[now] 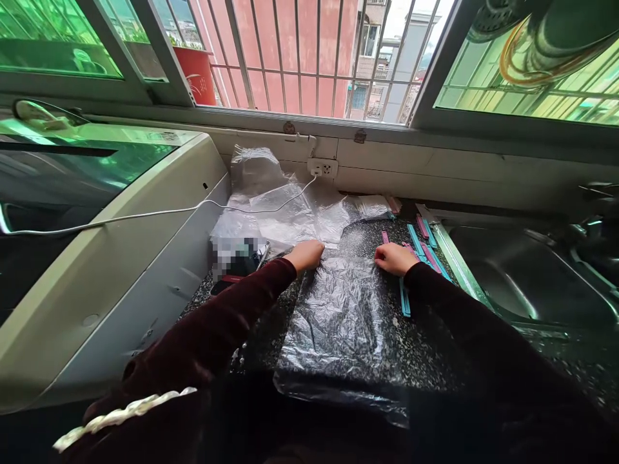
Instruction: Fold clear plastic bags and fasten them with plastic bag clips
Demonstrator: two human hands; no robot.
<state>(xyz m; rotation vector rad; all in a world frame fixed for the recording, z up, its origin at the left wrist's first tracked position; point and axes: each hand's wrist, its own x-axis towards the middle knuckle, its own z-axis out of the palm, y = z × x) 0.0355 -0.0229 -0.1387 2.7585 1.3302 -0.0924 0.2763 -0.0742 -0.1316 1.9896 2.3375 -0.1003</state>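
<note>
One clear plastic bag (343, 316) lies flat on the speckled bench (425, 351), between two hands; the left hand (307, 255) has its fingers closed, pinching the bag's far left corner; the right hand (394, 258) pinches the far right corner, thumb and forefinger pressed together; at least six pink and teal clips (405, 298) lie near the right hand, left of one sink (503, 264), overlapping too much for an exact count; crumpled plastic sheets (285, 209) lie at the far left, uncounted; a dark object (244, 261) left of the left hand is partly pixelated; the bag's near edge fades into shadow.
</note>
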